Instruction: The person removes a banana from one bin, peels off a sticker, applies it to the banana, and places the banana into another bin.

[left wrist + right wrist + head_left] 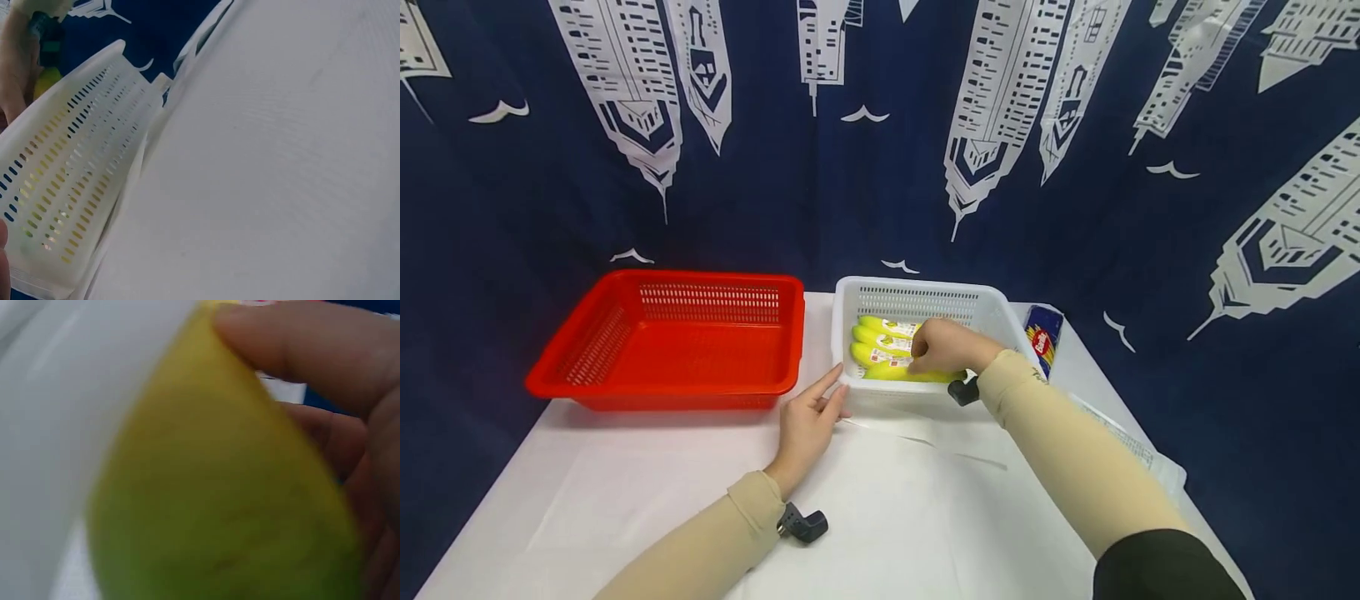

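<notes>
Several yellow-green bananas (880,340) with white labels lie side by side in the white plastic basket (917,284). My right hand (951,346) reaches into the basket from the right and grips the nearest banana (891,372). Close up in the right wrist view, the thumb presses on the banana (219,475) while the fingers curl behind it. At the basket's front left corner, my left hand (807,427) touches the rim with an extended index finger, thumb near the front wall. The left wrist view shows the slotted basket wall (75,187) and only a bit of fingertip.
A red plastic basket (715,350) stands left of the white one. Behind its right side lies a dark blue packet (1043,333). A pale slotted item (1138,446) is partly hidden by the right arm. A thin strip (925,441) lies on the white tabletop (865,517).
</notes>
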Demonstrator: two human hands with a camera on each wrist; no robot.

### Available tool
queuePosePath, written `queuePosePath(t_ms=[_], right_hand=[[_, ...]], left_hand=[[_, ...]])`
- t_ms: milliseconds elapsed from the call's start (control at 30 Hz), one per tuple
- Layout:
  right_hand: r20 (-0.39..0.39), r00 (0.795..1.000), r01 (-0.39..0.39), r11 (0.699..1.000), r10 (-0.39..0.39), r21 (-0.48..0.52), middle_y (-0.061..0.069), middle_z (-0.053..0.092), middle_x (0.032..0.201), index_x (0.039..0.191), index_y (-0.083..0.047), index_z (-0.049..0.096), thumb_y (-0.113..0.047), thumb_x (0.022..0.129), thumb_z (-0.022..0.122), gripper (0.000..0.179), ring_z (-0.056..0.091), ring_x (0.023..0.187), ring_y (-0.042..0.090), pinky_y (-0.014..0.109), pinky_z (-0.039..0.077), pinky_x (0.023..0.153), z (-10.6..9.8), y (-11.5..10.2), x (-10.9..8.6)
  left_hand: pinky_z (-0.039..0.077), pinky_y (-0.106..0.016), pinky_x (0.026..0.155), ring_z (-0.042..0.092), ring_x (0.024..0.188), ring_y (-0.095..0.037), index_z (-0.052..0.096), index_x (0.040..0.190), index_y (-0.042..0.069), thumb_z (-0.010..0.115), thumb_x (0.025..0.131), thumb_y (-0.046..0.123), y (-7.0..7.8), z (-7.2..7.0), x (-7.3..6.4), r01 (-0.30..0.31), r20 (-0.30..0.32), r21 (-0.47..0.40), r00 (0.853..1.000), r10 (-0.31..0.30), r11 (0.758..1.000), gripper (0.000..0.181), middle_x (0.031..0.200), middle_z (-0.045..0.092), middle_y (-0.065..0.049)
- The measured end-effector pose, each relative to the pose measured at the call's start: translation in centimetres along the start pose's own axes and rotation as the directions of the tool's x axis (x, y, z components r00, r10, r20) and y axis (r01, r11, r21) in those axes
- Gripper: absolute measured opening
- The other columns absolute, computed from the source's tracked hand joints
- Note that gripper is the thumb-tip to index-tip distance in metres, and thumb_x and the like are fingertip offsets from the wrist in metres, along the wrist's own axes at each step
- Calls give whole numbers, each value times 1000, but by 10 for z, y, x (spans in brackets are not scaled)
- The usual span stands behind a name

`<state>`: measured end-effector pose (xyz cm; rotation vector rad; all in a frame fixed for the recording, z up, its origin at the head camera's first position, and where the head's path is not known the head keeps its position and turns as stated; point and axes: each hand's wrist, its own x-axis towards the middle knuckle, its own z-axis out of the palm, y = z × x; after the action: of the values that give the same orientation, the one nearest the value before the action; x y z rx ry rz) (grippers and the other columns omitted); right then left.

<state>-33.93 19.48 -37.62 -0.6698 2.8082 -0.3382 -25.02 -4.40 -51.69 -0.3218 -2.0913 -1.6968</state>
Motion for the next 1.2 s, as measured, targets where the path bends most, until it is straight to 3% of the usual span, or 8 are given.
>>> queuePosePath(t_ms=[100,267,433,567,733,967,1200], right_hand=[[100,994,-39,999,42,-30,-3,68,78,81,-14,77,-28,84,79,15,56,66,14,26,46,60,7,2,12],[200,973,-98,992,111,-75,-2,70,81,84,-12,76,-28,85,76,15,57,70,14,26,43,61,12,-1,22],[248,959,-109,988,134,-111,-1,72,91,94,-11,77,-20,85,71,14,59,79,17,27,44,68,13,-8,22],[244,963,-73,985,111,-159,0,70,94,97,-12,75,-11,85,67,14,59,85,19,29,46,75,15,-13,22],[203,978,-3,972,52,-234,0,66,79,82,-13,69,-4,88,65,11,56,73,17,29,45,70,25,-13,25],[83,993,-63,958,89,-281,-2,67,72,78,-15,68,-5,88,69,14,59,68,18,32,48,66,32,-12,27],[107,992,-45,970,72,-240,-1,67,78,83,-12,70,-10,84,72,3,57,74,18,32,48,70,18,-12,21]], left_hand=[[56,-25,55,73,64,-9,67,138,15,75,94,9,0,1,-2,-1,2,-1,1000,1,1000,45,69,75,-3],[55,-25,54,74,64,-11,66,139,16,74,95,8,0,1,-3,-6,9,-10,1000,6,1000,46,71,75,-6],[55,-25,55,73,65,-9,65,141,18,73,96,10,-1,0,-3,-11,22,-20,1000,11,1000,47,71,74,-2],[54,-25,54,73,65,-9,64,141,15,73,96,9,-3,-1,-3,-25,23,-25,999,25,999,47,70,74,0],[50,-26,50,72,64,-9,64,141,17,73,96,7,-5,-1,-2,-41,22,-24,999,42,999,48,68,74,1],[52,-26,51,72,64,-9,64,142,17,73,96,8,-5,-2,-2,-55,23,-20,998,56,998,48,69,74,0],[55,-26,54,72,65,-9,63,143,17,73,96,9,-4,-3,-3,-25,43,-14,999,25,1000,49,69,74,0]])
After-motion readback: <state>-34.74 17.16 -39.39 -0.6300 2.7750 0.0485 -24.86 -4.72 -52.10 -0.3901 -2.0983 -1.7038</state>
